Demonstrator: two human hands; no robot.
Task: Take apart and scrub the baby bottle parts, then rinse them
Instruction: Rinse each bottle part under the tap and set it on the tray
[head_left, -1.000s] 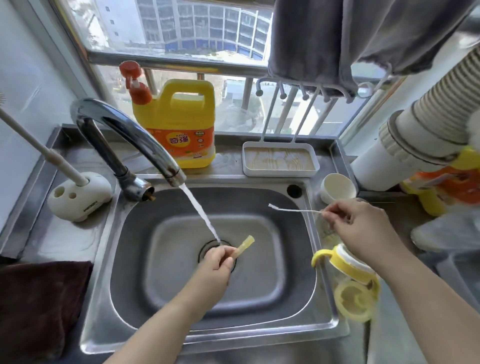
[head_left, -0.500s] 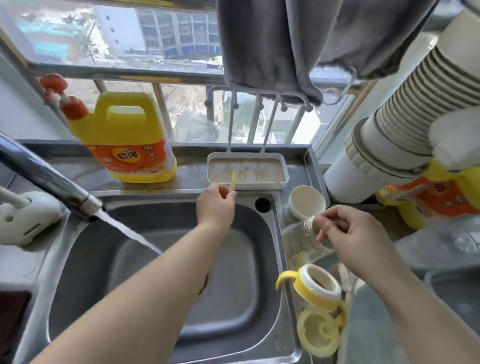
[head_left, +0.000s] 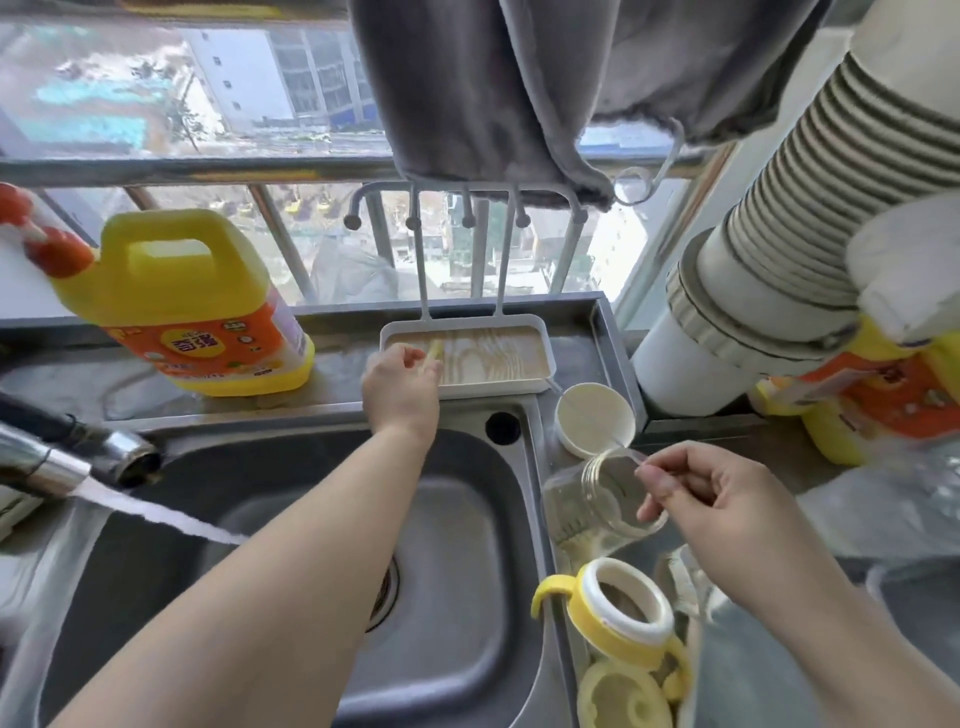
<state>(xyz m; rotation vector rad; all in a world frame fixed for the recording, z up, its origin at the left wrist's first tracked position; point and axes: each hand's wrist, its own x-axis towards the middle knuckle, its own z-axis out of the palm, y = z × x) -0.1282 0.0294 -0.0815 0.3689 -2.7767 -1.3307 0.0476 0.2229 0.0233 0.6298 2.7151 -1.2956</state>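
Note:
My left hand (head_left: 400, 387) reaches across the sink and pinches a short yellow straw piece (head_left: 434, 351), whose tip is over the white drying tray (head_left: 543, 382) on the back ledge. My right hand (head_left: 711, 499) hovers by the mouth of the clear bottle (head_left: 587, 509), which lies on its side right of the sink. Its thumb and forefinger pinch a thin white straw brush (head_left: 555, 387), which is only faintly visible. In front of the bottle lie the yellow handled collar with a white ring (head_left: 623, 613) and a yellow lid (head_left: 623, 696).
The faucet (head_left: 78, 457) at left pours water (head_left: 156, 514) into the steel sink (head_left: 467, 571). A yellow detergent jug (head_left: 192, 312) stands on the back ledge, and a white cup (head_left: 595, 418) sits by the tray. A grey cloth (head_left: 493, 78) hangs overhead, and a ribbed duct (head_left: 779, 234) fills the right.
My left hand has carried the yellow straw piece from under the water stream up to the white tray. My right hand has stayed near the bottle mouth, and the view has swung right.

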